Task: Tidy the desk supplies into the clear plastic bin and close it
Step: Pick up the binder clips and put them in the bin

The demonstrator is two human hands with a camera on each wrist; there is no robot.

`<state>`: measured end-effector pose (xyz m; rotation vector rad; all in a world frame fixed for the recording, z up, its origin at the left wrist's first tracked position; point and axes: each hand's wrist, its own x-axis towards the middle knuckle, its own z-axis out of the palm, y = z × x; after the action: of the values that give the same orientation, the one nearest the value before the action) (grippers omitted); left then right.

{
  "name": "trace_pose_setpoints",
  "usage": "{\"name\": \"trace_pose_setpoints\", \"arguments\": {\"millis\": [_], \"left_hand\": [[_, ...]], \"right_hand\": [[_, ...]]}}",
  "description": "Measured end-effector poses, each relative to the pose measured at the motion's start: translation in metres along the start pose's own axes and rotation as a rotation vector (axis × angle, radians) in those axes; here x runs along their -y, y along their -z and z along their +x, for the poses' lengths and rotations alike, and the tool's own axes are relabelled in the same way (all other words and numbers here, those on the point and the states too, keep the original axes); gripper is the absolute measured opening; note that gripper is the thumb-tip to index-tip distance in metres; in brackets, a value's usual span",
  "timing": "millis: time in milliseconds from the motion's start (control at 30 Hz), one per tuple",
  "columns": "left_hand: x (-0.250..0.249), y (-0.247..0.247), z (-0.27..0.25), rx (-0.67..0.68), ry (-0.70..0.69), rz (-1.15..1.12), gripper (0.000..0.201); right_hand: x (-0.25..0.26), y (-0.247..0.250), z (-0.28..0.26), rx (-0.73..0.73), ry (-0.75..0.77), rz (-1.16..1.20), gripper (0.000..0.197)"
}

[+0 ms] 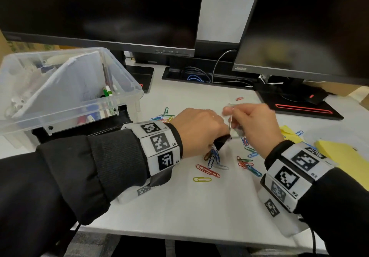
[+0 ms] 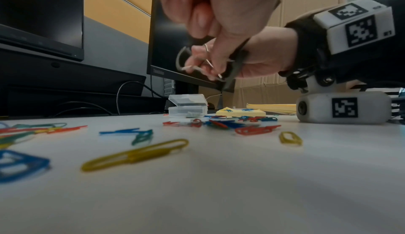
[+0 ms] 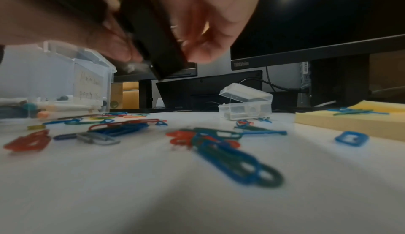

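Both hands work mid-tabletop: the left hand pinches a black binder clip, and the right hand pinches its wire handle. Paper clips lie scattered beneath. The open bin sits at the far left corner.

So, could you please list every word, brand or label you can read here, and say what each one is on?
"ThinkVision": lower bezel of the right monitor, also legible in the right wrist view.
"L4": left wristband, beside a square code.
"R2": right wristband.
Handwritten paper label in the clear bin: too blurred to read.
Left monitor bezel marks: too small to read.
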<state>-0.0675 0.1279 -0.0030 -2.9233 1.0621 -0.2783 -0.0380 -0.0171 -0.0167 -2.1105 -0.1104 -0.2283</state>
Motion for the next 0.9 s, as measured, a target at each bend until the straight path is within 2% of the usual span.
{"name": "trace_pose_setpoints", "arguments": {"millis": [100,233,333,400,467,533,633,767,900], "left_hand": [[0.001,0.001,-0.001,-0.019,-0.021,-0.012,0.032],[0.003,0.002,0.000,-0.112,0.122,-0.175,0.033],[0.001,0.004,-0.002,-0.142,0.179,-0.333,0.044],[0.001,0.003,-0.002,-0.106,0.132,-0.300,0.054],[0.002,0.001,-0.003,-0.064,0.096,-0.268,0.054],[0.003,0.001,-0.002,-0.042,0.099,-0.280,0.052],[0.004,-0.001,0.000,-0.050,0.121,-0.253,0.054],[0.006,-0.004,0.002,-0.064,0.142,-0.247,0.052],[0.010,-0.003,0.002,-0.066,0.137,-0.235,0.049]], "right_hand": [[0.002,-0.002,-0.002,0.046,0.016,0.030,0.010],[0.001,0.001,0.000,-0.003,0.039,0.078,0.019],[0.001,0.003,-0.001,0.094,0.044,0.078,0.020],[0.001,0.003,-0.002,0.165,0.064,0.025,0.024],[0.002,0.002,-0.003,0.218,0.065,-0.025,0.032],[0.002,0.001,-0.003,0.249,0.063,-0.031,0.029],[0.003,0.000,-0.003,0.280,0.069,0.016,0.022],[0.005,-0.002,-0.005,0.291,0.117,-0.013,0.026],[0.006,-0.007,-0.011,0.393,0.115,-0.057,0.026]]}}
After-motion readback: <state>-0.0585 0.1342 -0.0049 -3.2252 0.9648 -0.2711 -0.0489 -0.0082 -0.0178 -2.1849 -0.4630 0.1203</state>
